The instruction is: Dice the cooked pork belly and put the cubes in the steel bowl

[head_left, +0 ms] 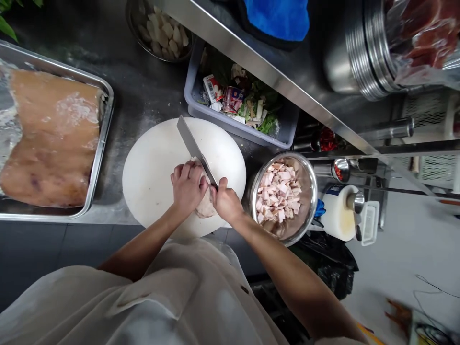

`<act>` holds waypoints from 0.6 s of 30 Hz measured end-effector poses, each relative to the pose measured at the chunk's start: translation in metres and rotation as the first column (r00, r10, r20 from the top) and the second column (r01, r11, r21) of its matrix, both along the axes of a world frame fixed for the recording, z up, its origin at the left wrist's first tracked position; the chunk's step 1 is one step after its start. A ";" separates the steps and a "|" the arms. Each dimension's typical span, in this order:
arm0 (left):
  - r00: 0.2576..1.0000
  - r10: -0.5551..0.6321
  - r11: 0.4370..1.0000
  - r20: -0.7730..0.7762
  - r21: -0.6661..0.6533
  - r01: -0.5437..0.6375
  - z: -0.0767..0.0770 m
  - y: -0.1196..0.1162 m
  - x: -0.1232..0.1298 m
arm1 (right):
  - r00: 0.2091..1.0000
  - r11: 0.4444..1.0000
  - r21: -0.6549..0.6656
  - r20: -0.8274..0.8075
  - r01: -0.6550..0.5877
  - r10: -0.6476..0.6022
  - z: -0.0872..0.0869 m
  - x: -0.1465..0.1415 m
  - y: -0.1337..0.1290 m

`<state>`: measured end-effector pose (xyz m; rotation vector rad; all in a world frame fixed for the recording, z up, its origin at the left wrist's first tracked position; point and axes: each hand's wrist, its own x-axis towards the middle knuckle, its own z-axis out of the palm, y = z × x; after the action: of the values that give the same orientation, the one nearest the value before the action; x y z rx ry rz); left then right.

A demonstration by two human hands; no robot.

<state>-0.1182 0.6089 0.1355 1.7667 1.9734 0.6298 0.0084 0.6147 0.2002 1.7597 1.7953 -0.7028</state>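
A round white cutting board (151, 167) lies on the steel counter in front of me. On it is a pale piece of meat (205, 207), partly hidden under my hands. With fingers bent, my left hand (189, 188) presses the meat down from the left. My right hand (227, 201) is wrapped round the handle of a kitchen knife (192, 143). The knife's wide blade points away from me and to the left, along the meat's right side. Whether the edge is inside the meat cannot be made out.
Right of the board stands a steel bowl (312, 191) of diced pinkish meat (280, 189). Behind it sits a grey-blue bin (237, 122) of scraps and packaging. A metal tray (104, 139) with a large meat slab (53, 139) lies left. A steel shelf edge (273, 72) overhangs the right.
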 end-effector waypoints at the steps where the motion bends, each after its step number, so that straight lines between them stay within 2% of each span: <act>1: 1.000 0.007 1.000 -0.005 -0.011 -0.007 0.001 0.000 0.001 | 1.000 1.000 0.009 0.002 -0.002 0.002 -0.002 -0.001 0.000; 3: 0.999 0.027 0.999 -0.024 -0.032 -0.028 0.003 0.001 0.002 | 1.000 1.000 0.014 -0.022 -0.014 0.014 -0.001 -0.003 0.003; 5: 0.998 0.047 0.997 -0.049 -0.054 -0.050 0.007 0.002 0.004 | 0.997 0.999 0.022 -0.066 -0.034 0.036 0.009 -0.006 0.009; 8: 0.995 0.074 0.994 -0.069 -0.079 -0.080 0.011 0.001 0.007 | 0.990 0.996 0.046 -0.120 -0.073 0.078 0.034 -0.003 0.013; 10: 0.994 0.078 0.993 -0.074 -0.083 -0.084 0.012 0.000 0.009 | 0.985 0.995 0.041 -0.142 -0.092 0.097 0.056 0.009 0.006; 14: 0.994 0.077 0.994 -0.077 -0.073 -0.083 0.009 0.000 0.015 | 0.963 0.988 0.007 -0.226 -0.151 0.149 0.092 0.061 -0.043; 16: 0.994 0.085 0.994 -0.063 -0.060 -0.089 0.007 0.000 0.016 | 0.975 0.989 0.009 -0.166 -0.145 0.144 0.099 0.086 -0.073; 18: 0.996 0.083 0.995 -0.042 -0.043 -0.085 0.005 0.000 0.017 | 0.990 0.994 -0.024 -0.091 -0.108 0.105 0.098 0.099 -0.093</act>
<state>-0.1011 0.6092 0.1406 1.6896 2.0821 0.5765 0.1072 0.5218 0.2985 1.6233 1.9132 -0.7715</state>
